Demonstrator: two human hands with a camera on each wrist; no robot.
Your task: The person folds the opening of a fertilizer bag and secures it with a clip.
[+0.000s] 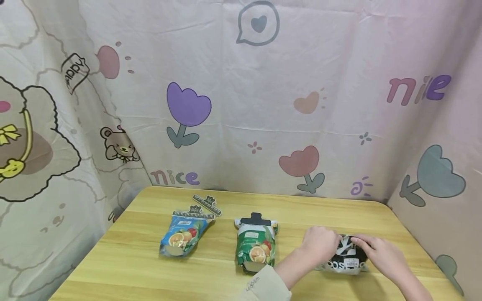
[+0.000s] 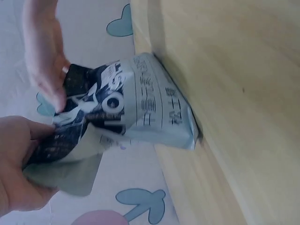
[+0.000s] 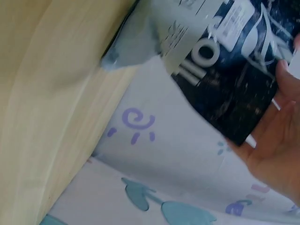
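A black-and-white snack bag (image 1: 351, 262) stands upright near the right side of the table, its printed front facing the head camera. My left hand (image 1: 321, 243) grips one top corner of it; in the left wrist view the thumb and fingers of that left hand (image 2: 18, 164) pinch the crumpled black end. At the opposite top corner is my right hand (image 1: 385, 257), with thumb in front of the film and fingers behind it. The right wrist view shows this right hand (image 3: 276, 136) at the edge of the bag (image 3: 220, 70). The bag's lower end (image 2: 187, 126) touches the table.
Left on the wooden table (image 1: 124, 267) lies a blue fruit-print bag (image 1: 184, 236) with a piano-key clip (image 1: 193, 214) across its top. Behind it is a loose piano-key clip (image 1: 207, 205). A green bag (image 1: 256, 246) with a black clip (image 1: 256, 219) lies mid-table. Printed curtains surround the table.
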